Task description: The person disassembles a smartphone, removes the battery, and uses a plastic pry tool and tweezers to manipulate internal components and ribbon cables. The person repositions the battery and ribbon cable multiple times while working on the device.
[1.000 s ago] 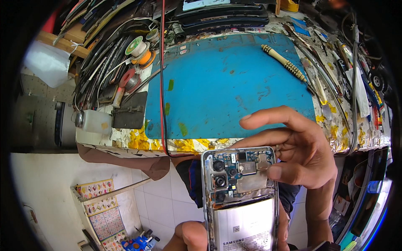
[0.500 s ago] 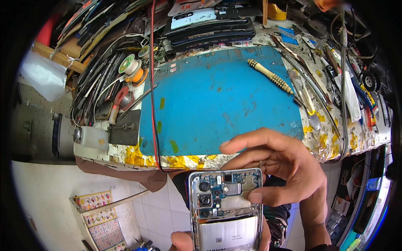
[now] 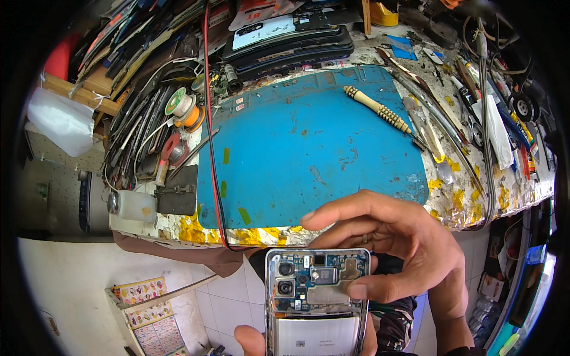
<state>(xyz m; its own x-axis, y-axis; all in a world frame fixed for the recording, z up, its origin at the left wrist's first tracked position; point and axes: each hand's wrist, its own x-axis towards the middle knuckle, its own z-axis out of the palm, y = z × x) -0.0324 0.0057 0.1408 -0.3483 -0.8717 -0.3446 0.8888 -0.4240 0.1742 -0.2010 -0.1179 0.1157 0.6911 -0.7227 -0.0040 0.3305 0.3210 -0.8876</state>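
A smartphone (image 3: pixel 320 291) with its back cover off stands upright at the lower middle, below the bench edge. Its blue circuit board, camera lenses and white battery (image 3: pixel 317 337) are exposed. My left hand (image 3: pixel 249 340) holds it low down, thumb along the left side and fingers along the right; the rest of that hand is hidden or out of frame. At the phone's upper right corner is my right hand (image 3: pixel 404 249). Its thumb lies on the board's right part, the index finger reaches over the top, and other fingers curl partly behind the phone.
A blue work mat (image 3: pixel 297 154) covers the bench, with a beige-handled tool (image 3: pixel 377 108) on it. Red and black cables (image 3: pixel 212 148) hang across its left side. Solder spools (image 3: pixel 181 104), a small bottle (image 3: pixel 136 205), stacked phone parts (image 3: pixel 291 47) and hand tools (image 3: pixel 436 115) surround it.
The phone sits slightly lower in the picture, and the bench has shifted a little with the view. Both hands keep nearly the same hold, the right thumb still on the board.
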